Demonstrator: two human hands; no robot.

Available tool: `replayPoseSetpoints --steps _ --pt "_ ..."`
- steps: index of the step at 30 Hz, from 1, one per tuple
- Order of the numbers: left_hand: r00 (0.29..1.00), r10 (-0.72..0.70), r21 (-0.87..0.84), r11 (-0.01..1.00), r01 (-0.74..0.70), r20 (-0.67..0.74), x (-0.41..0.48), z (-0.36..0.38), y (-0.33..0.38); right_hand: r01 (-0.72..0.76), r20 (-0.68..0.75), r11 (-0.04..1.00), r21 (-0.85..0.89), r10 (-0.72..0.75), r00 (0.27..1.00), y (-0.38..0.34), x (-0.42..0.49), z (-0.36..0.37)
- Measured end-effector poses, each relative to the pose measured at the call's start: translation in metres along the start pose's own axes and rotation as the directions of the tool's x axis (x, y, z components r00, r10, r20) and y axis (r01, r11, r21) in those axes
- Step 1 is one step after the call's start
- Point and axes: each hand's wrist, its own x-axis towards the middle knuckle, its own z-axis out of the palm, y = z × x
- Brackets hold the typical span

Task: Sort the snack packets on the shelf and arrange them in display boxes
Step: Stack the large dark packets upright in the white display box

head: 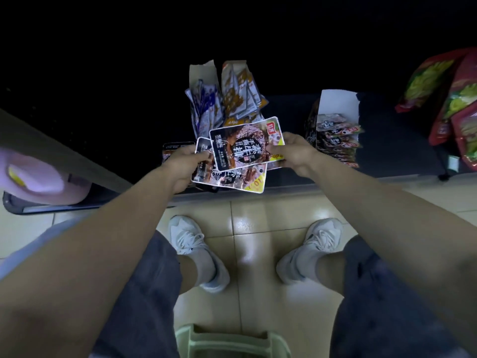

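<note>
Both my hands hold a small stack of brown steak-print snack packets (242, 146) over the dark bottom shelf (387, 156). My left hand (184, 161) grips the stack's left edge, and my right hand (290, 151) pinches the right edge of the top packet. Behind the stack stand two display boxes, one with blue-and-white packets (205, 104) and one with orange packets (241, 94). To the right, a white display box (338, 104) holds several dark packets (336, 140) like mine.
Large red-and-green snack bags (454, 104) hang or lean at the far right. A pink object (38, 177) sits at the left by a slanted shelf edge. My white shoes (191, 244) stand on beige tiles, and a pale green basket (232, 342) is below.
</note>
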Motion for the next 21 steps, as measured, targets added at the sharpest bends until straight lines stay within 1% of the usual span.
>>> replayPoseSetpoints --steps 2,4,7,9,11,12,14,16,17,18,19,21 --pt "0.999 -0.024 -0.037 0.999 0.024 0.022 -0.006 0.004 0.006 -0.018 0.006 0.999 0.047 0.018 1.000 -0.003 -0.005 -0.008" --pt "0.999 -0.014 -0.099 0.995 0.016 0.029 -0.010 0.014 0.012 -0.063 0.032 0.995 0.080 0.060 0.998 -0.002 -0.009 -0.011" --pt "1.000 -0.029 -0.180 0.983 0.028 -0.006 -0.014 0.028 0.020 -0.117 0.052 0.990 0.080 0.113 0.992 0.005 -0.013 -0.009" --pt "0.999 -0.032 -0.178 0.984 0.030 -0.009 -0.012 0.035 0.021 -0.096 0.025 0.994 0.042 0.095 0.995 0.011 -0.012 -0.011" --pt "0.998 -0.040 -0.151 0.987 0.046 0.039 -0.014 0.038 0.022 -0.051 0.004 0.999 -0.003 0.051 0.999 0.011 -0.013 -0.020" --pt "0.999 -0.020 -0.092 0.996 0.023 0.034 -0.012 0.040 0.021 -0.034 0.009 0.999 -0.025 0.034 0.999 0.011 -0.013 -0.027" --pt "0.997 0.070 0.101 0.993 -0.068 -0.017 -0.009 0.045 0.021 0.012 0.062 0.996 -0.086 -0.006 0.998 0.008 -0.019 -0.041" --pt "0.981 0.193 0.258 0.949 -0.181 -0.023 -0.007 0.056 0.021 0.070 0.132 0.982 -0.173 -0.048 0.990 0.009 -0.023 -0.055" --pt "0.977 0.211 0.322 0.924 -0.205 0.018 -0.006 0.065 0.022 0.094 0.164 0.969 -0.226 -0.058 0.985 0.009 -0.025 -0.060" --pt "0.977 0.195 0.382 0.899 -0.214 0.087 -0.005 0.073 0.022 0.110 0.194 0.960 -0.259 -0.060 0.979 0.010 -0.027 -0.065" --pt "0.973 0.154 0.433 0.875 -0.215 0.171 -0.004 0.081 0.023 0.116 0.220 0.958 -0.261 -0.058 0.974 0.012 -0.028 -0.070" --pt "0.947 0.039 0.494 0.846 -0.201 0.319 -0.004 0.097 0.021 0.116 0.253 0.970 -0.212 -0.060 0.966 0.016 -0.028 -0.081"
